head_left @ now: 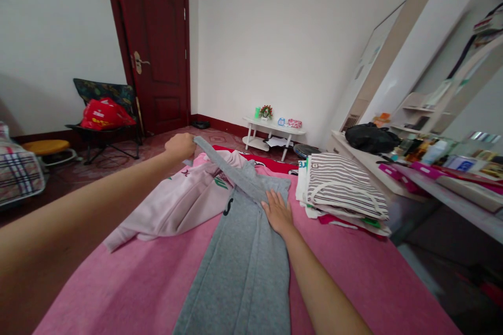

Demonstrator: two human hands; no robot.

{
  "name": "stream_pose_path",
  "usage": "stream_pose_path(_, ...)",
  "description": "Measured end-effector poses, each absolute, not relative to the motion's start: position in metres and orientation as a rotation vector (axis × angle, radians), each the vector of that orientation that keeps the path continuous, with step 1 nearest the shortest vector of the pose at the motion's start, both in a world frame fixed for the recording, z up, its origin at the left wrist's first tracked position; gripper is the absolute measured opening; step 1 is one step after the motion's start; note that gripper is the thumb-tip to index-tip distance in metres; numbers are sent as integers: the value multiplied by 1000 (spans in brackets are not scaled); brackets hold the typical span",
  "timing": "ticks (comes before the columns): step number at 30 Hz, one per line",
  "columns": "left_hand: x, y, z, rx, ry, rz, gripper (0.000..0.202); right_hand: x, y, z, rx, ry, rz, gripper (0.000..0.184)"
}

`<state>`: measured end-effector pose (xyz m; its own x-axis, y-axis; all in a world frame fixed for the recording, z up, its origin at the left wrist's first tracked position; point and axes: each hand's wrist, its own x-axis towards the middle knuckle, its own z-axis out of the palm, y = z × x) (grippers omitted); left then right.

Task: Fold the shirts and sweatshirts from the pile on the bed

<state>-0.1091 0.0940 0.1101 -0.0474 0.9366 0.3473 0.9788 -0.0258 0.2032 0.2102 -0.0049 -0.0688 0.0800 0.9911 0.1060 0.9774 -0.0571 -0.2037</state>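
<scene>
A grey sweat garment [243, 267] lies lengthwise on the pink bed cover [338, 282], with a dark letter printed near its left edge. I cannot tell whether it is a top or trousers. My left hand [179, 148] is closed around the end of a narrow grey strip of it, lifted up and to the left. Flat on the grey cloth, fingers spread, rests my right hand [277, 212]. Beneath the raised strip, a pale pink sweatshirt [176, 207] is spread out to the left, partly covered by the grey one.
A stack of folded clothes [346, 188], striped on top, sits at the bed's right. Beyond it is a dresser [359, 159] with a black bag [371, 137] and bottles. A low white table [271, 124] stands by the wall, and a folding chair [106, 84] holds a red bag [106, 113].
</scene>
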Motion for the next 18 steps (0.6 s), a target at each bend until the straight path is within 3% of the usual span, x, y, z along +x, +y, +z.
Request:
stream_pose_path(3, -88, 69, 112, -2272, -1894, -946, 44, 209, -6, -67, -2124, -1991, 96, 60)
stream_pose_path(6, -72, 13, 104, -2602, -1088, -1469, 47, 210, -10, -64, -2092, -1969, 124, 58)
stream_pose_path(9, -72, -57, 81, -3058, -361, -1089, 46, 213, -14, -61, -2010, -1939, 164, 54)
stream_pose_path(12, -77, -116, 52, -3370, -143, -538, 68, 219, -16, -64, -1973, -1898, 185, 54)
stream_pose_path(14, -75, -138, 39, -3503, -186, -412, 74, 222, -16, -67, -1966, -1852, 182, 54)
stream_pose_path(18, -56, -149, 30, -3592, -541, -410, 62, 224, -16, -71, -1917, -1818, 174, 54)
